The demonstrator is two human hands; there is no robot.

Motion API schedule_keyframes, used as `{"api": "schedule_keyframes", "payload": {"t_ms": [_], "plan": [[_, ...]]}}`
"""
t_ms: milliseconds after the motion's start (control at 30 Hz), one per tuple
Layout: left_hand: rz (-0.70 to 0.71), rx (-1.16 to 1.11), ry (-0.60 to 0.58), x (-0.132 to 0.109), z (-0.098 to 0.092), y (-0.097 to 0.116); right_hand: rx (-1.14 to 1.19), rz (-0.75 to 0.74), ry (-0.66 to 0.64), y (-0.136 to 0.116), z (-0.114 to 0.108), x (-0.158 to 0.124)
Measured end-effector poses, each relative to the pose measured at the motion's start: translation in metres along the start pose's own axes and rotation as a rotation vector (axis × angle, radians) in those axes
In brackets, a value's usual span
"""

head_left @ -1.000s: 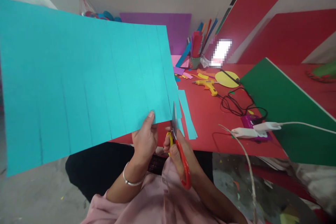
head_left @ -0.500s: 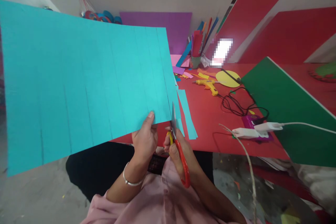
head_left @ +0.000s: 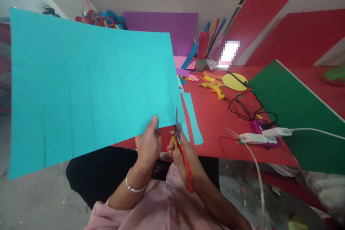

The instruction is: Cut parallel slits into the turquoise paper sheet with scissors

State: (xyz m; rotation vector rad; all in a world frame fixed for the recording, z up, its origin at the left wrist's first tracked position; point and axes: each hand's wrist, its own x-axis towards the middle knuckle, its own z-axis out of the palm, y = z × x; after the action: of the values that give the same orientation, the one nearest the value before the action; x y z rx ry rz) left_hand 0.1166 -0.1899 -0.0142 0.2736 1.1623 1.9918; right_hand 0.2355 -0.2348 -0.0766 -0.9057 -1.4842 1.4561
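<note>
A large turquoise paper sheet (head_left: 88, 82), marked with faint parallel lines, is held up in front of me. My left hand (head_left: 148, 143) pinches its lower right edge, thumb on the front. My right hand (head_left: 183, 154) is closed round red-handled scissors (head_left: 184, 161), whose blades point up into the sheet's bottom edge next to its right side. A narrow strip hangs partly cut at that right edge. A loose turquoise strip (head_left: 192, 116) lies on the red table (head_left: 215, 115) just beyond the scissors.
A yellow glue gun (head_left: 214, 88) with a black cord, a yellow paper disc (head_left: 233, 82), a cup of paper strips (head_left: 201, 61) and small scraps sit further back. A green board (head_left: 293, 111) leans at the right. White plugs and a cable (head_left: 258, 136) lie near the table's front edge.
The sheet has tilted slightly, its left side lower and further right in view. Both hands and the scissors stay almost where they were.
</note>
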Motion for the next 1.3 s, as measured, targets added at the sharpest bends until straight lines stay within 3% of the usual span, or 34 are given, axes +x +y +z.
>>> {"api": "schedule_keyframes", "payload": {"t_ms": [533, 900, 1300], "plan": [[-0.036, -0.045, 0.031, 0.002, 0.003, -0.003, 0.01, 0.052, -0.001, -0.008, -0.002, 0.004], [-0.02, 0.041, 0.034, 0.004, 0.002, -0.007, 0.019, 0.073, 0.009, 0.002, -0.001, 0.003], [-0.016, -0.041, 0.048, 0.005, 0.007, -0.005, 0.041, 0.097, 0.034, 0.003, 0.001, 0.004]]}}
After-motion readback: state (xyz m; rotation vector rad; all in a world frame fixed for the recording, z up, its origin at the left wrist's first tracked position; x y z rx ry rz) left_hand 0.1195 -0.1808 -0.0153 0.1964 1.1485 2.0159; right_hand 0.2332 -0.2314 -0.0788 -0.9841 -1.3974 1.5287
